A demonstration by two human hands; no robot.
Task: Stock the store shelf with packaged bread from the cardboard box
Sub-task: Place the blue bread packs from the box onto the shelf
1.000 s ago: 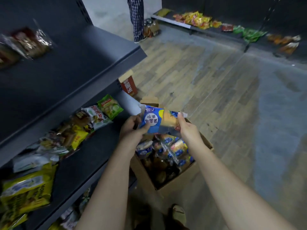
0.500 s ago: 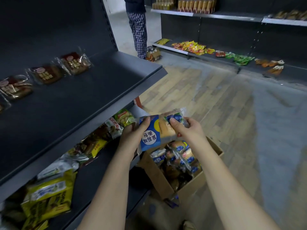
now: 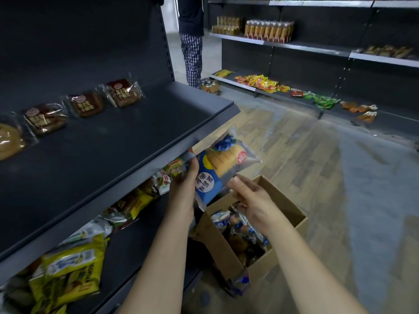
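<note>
A blue-and-clear bread package hangs tilted just below the front lip of the dark upper shelf. My left hand grips its left side. My right hand pinches its lower right edge with the thumb on the wrapper. Underneath stands the open cardboard box, with several more bread packages inside. Three brown bread packs lie in a row at the back of the upper shelf.
The lower shelf holds yellow snack bags and other packets. A loose blue packet lies by the box's near corner. A person in plaid trousers stands at the aisle's end beside a small carton. Stocked shelves run across the aisle.
Both hands have raised the bread package from above the box toward the upper shelf's front edge and turned it. My right hand slid from its top end to its lower edge.
</note>
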